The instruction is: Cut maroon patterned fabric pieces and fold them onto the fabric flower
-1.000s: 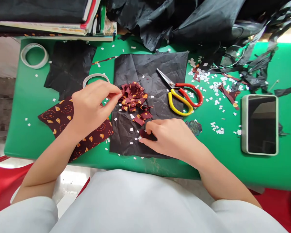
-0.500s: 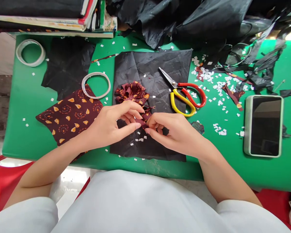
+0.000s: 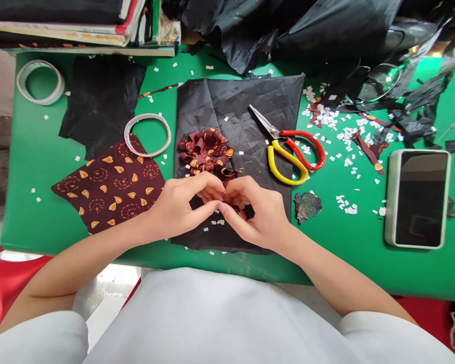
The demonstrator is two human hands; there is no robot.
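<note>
My left hand and my right hand meet fingertip to fingertip over a black sheet. Both are closed in a pinch on a small maroon fabric piece, which the fingers mostly hide. Just beyond them lies a ruffled maroon fabric flower with orange drops, and a thin maroon scrap curls beside it. Scissors with one red and one yellow handle rest on the sheet's right side, blades apart. Left of my left hand lies a patterned maroon fabric sheet.
Two tape rolls, one wide and one thin, lie on the green table. A phone is at the right, near a dark glittery scrap and white paper bits. Books and black plastic line the back.
My hands have drawn together, fingertips now touching, with the maroon piece more hidden. They have moved back slightly, so more of the flower and the glittery scrap shows.
</note>
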